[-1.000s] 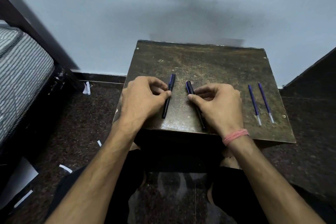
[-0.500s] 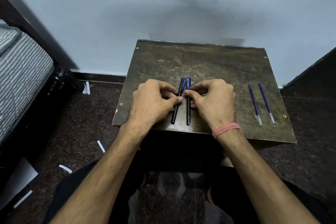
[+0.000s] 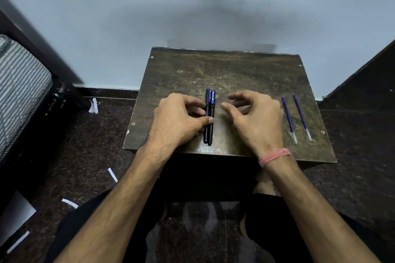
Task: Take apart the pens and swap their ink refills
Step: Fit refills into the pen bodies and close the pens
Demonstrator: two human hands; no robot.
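Note:
Two dark blue pens [image 3: 209, 117] lie side by side, touching, in the middle of a small worn wooden table [image 3: 235, 70]. My left hand [image 3: 177, 121] rests just left of them, thumb and fingertips against the left pen. My right hand [image 3: 254, 117] hovers a little to the right of the pens, fingers curled and apart, holding nothing. Two thin blue ink refills [image 3: 296, 117] lie parallel near the table's right side, beyond my right hand.
A pale wall stands behind the table. A striped mattress [image 3: 19, 92] on a dark frame is at the left. Paper scraps [image 3: 112, 174] lie on the dark speckled floor. A dark slanted panel [image 3: 367, 79] rises at the right.
The two pens were pushed together from apart and now lie touching. My right hand has let go and drawn back to the right; my left hand still touches the left pen.

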